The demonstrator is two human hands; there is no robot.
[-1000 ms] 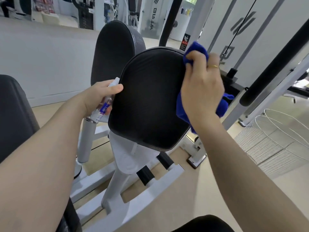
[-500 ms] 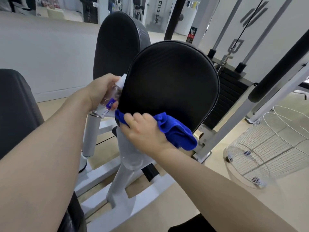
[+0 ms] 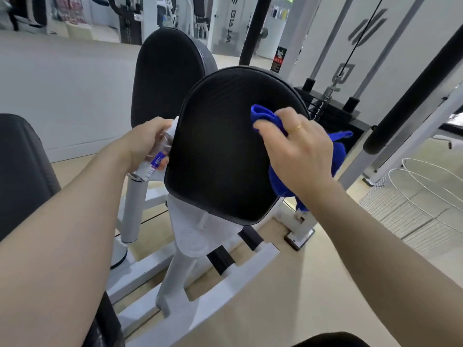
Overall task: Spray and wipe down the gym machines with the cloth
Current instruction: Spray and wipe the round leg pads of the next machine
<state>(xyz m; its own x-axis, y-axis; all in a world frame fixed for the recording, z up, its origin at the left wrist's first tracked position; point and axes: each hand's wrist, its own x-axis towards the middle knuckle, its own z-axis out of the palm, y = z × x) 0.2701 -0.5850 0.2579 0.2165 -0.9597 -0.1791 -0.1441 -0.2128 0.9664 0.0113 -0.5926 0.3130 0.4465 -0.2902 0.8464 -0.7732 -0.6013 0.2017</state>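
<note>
Head view: the right hand (image 3: 299, 156) bunches the blue cloth (image 3: 271, 121), fingers curled over it and pressing it flat against the upper right part of the black pad (image 3: 220, 151). More of the cloth hangs out past the back of that hand, off the pad's right edge, and trails down below the wrist. A gold ring (image 3: 297, 128) sits on one finger. Across the pad from that grip, at its left edge, the left hand (image 3: 147, 141) wraps around a small clear spray bottle (image 3: 156, 160) with a blue label, fingers closed round its body; the white nozzle end touches or nearly touches the pad's rim, and which is hard to tell. Beyond the bottle hand stands a second black pad (image 3: 167, 71), upright and further from the camera. Below both hands the pad's white post (image 3: 190, 236) runs down to the white frame (image 3: 225, 286) on the tan floor. To the right of the cloth hand, well apart from it, stands a white wire basket (image 3: 426, 196), and behind that hand a black weight stack (image 3: 333, 113)
</note>
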